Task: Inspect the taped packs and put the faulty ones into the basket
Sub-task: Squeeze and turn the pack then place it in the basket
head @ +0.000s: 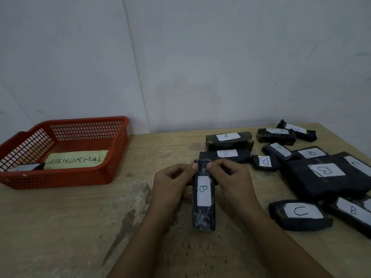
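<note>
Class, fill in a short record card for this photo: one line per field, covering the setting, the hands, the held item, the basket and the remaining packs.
setting: wooden table against a pale wall
left hand: grips the held pack's left side
right hand: grips its right side
held pack: black, taped, white label B, lengthwise between both hands
basket: red mesh, far left, holds an ABNORMAL sign and one pack
remaining packs: on the right, labelled A, B or C

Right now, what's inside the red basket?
In the basket: a yellow "ABNORMAL" sign on its floor and one pack in the near left corner. The near wall hides the pack's lower part.
</note>
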A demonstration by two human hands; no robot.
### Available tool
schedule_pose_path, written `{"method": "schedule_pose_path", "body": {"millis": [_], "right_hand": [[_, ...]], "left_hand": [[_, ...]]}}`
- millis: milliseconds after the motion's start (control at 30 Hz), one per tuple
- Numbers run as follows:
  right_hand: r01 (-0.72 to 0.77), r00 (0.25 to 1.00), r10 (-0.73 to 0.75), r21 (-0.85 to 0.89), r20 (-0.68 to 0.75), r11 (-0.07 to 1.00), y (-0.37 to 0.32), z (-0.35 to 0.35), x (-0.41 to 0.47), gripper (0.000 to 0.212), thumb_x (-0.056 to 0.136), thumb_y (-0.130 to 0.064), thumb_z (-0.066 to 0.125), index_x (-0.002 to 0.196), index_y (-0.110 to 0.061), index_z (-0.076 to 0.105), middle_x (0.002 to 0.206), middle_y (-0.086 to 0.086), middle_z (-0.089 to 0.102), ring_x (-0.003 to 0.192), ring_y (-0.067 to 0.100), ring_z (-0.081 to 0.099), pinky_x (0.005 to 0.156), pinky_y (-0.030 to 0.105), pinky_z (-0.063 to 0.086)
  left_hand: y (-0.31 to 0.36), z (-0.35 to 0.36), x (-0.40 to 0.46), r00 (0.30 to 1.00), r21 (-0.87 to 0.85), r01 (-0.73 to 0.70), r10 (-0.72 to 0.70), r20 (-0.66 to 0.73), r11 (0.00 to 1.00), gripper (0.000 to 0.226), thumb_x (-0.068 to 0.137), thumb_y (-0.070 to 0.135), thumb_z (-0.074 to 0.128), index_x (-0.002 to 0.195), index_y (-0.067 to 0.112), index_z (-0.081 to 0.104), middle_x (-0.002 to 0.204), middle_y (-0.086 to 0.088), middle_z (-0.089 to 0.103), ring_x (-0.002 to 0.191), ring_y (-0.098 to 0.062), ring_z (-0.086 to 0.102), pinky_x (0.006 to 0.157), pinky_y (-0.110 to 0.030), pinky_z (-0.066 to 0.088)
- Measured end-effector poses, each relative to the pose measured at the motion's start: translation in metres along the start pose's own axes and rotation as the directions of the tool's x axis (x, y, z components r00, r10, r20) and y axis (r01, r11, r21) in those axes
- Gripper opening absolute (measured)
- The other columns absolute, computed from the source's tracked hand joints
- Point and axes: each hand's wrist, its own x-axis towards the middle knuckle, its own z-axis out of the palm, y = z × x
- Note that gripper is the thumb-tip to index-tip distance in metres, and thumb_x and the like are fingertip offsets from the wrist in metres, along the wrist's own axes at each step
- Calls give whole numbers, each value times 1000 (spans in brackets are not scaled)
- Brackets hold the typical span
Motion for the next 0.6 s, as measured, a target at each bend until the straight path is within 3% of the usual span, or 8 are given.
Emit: {"method": "schedule_pose_path", "body": {"millis": [167,333,500,600], "right_hand": [[2,1000,-2,-12,-5,1000,-1,3,0,21,103,-21,67,88,-11,77,84,5,77,76,12,72,69,28,59],[33,999,-33,-19,-23,999,0,2,0,18,103,-23,68,91,-14,79,89,2,79,88,25,74,82,42,60],[89,996,-91,-54,-23,995,-5,4,-2,15,100,-36,67,101,-27,79,97,-7,78,92,8,73,78,21,58],[158,985,-162,-61,-64,986,-5,4,-1,21,97,-37,68,112,-27,79,102,-7,76,97,7,71,80,18,56]], "left_hand": [[3,2,0,999,-1,-27,27,-17,1000,14,99,19,75,95,9,83,90,-8,84,74,-17,79,50,-25,58],[-1,0,1,998,24,-55,56,-38,998,13,97,22,77,93,11,84,90,-7,84,78,-21,80,55,-29,60],[-1,1,-1,991,20,-132,133,-33,991,16,99,26,74,103,15,83,98,-2,84,90,-21,81,64,-31,64],[4,4,-3,967,83,-250,253,-23,965,23,98,38,67,113,24,79,108,10,81,101,-9,77,79,-25,64]]}}
